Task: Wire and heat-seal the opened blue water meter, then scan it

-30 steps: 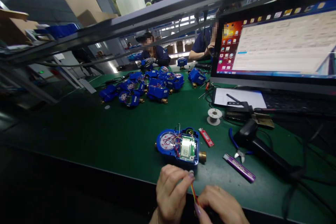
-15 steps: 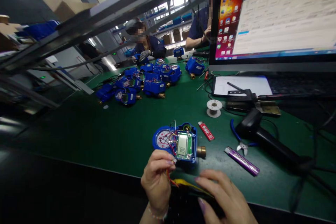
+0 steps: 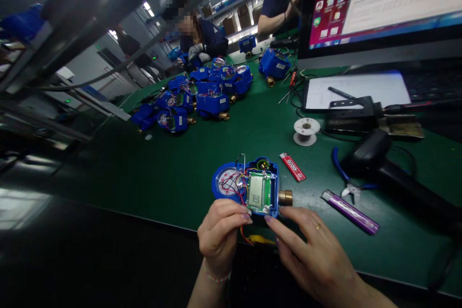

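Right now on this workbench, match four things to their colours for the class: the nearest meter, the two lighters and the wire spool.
Things:
1. Meter
2. Lighter by the meter
3. Lighter by the pliers
4. Spool

Colours:
A. Purple
B. White
C. Blue
D. Red

Pairs: 1-C, 2-D, 3-A, 4-B

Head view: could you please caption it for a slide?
Both hands, left hand and right hand, at an opened blue meter on a green bench.
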The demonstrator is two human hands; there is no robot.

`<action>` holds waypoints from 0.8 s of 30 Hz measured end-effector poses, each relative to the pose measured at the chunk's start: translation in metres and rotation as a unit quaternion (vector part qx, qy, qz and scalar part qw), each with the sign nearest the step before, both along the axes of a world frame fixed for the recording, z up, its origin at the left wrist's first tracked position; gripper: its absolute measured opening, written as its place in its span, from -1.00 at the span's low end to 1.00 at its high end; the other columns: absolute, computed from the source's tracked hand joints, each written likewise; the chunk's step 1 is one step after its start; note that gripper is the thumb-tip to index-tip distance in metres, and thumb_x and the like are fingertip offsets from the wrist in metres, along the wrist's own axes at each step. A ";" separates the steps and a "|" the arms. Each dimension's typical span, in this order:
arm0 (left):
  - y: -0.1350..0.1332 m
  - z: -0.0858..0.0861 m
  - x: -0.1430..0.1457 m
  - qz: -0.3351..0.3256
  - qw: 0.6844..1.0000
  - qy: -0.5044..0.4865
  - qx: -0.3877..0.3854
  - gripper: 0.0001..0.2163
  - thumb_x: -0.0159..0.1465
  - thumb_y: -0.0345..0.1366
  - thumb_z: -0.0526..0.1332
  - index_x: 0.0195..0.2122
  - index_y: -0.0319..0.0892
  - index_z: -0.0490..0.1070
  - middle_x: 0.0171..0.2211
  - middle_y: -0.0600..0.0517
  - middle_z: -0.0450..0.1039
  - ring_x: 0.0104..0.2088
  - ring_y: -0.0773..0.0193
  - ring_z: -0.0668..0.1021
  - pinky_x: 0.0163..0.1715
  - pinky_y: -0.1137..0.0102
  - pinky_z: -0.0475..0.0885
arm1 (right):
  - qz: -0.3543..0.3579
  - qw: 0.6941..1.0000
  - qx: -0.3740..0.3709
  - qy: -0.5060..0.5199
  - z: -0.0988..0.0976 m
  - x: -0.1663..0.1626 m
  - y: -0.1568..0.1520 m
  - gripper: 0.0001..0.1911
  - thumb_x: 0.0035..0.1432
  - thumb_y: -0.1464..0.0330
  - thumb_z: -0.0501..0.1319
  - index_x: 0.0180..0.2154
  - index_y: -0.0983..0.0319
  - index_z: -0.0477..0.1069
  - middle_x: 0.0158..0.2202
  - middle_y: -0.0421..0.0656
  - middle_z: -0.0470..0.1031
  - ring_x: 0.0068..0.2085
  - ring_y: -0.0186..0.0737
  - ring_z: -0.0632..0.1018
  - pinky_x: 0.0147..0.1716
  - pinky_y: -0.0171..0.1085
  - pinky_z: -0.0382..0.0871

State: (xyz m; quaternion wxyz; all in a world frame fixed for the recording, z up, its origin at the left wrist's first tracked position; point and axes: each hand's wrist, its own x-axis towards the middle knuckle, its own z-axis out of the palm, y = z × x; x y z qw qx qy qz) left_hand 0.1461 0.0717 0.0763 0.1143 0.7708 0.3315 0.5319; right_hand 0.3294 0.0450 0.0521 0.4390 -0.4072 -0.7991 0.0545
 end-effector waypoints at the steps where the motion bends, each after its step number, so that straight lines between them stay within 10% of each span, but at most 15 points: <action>1: 0.000 -0.001 0.000 -0.005 1.000 0.001 0.001 -0.82 0.12 -0.66 0.18 -0.30 -0.33 0.42 -0.33 -0.03 0.46 -0.29 0.28 0.50 -0.33 0.36 0.41 | -0.001 1.000 -0.001 0.000 0.000 0.000 0.000 -0.65 0.14 0.56 0.04 -0.04 0.26 0.34 -0.16 0.00 0.37 -0.13 -0.13 0.43 -0.20 -0.05 0.47; 24: -0.002 -0.007 0.004 0.049 0.998 0.026 0.019 -0.74 0.04 -0.74 0.20 -0.29 -0.34 0.41 -0.32 -0.02 0.45 -0.31 0.28 0.50 -0.35 0.34 0.40 | 0.001 1.000 0.005 -0.004 -0.002 -0.001 -0.002 -0.64 0.12 0.58 0.05 -0.04 0.28 0.34 -0.14 0.01 0.34 -0.10 -0.10 0.42 -0.19 -0.04 0.48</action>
